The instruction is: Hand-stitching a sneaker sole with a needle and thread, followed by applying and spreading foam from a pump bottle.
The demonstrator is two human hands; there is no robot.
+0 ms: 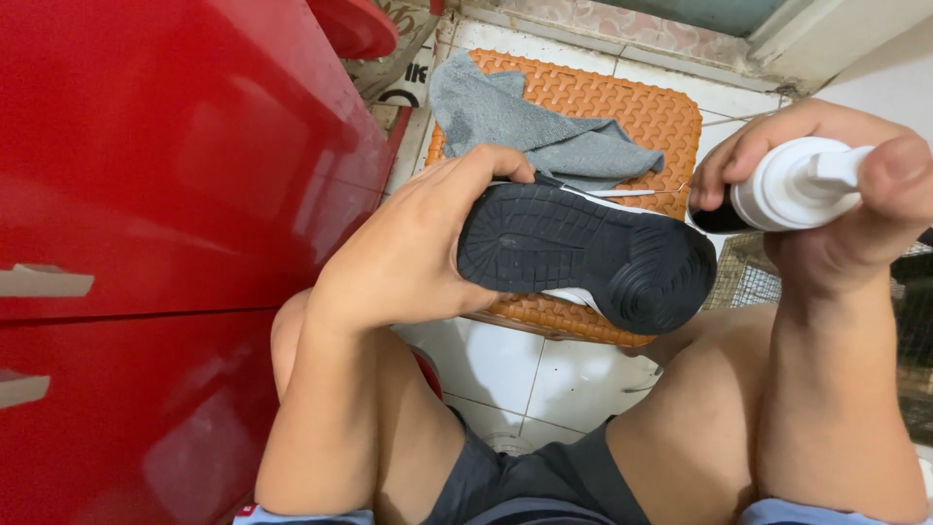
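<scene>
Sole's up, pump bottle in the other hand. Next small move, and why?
Probably bring the bottle nearer the sole and press the pump with the right hand. The left hand holds the shoe with its dark sole facing up, the nozzle sits just off the sole's end, the right thumb is by the pump head, and the grey cloth lies unused on the orange stool.

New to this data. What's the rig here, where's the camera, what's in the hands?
No machine: a seated person works with two bare hands. The single picture comes from a camera on their head, looking down past their knees. The left hand grips a shoe turned so its black sole faces the camera. The right hand holds a white pump bottle, thumb on the pump head, nozzle toward the shoe. Under the shoe, on the white tiled floor, stands an orange plastic stool with a grey cloth on it. A red cabinet fills the left.
</scene>
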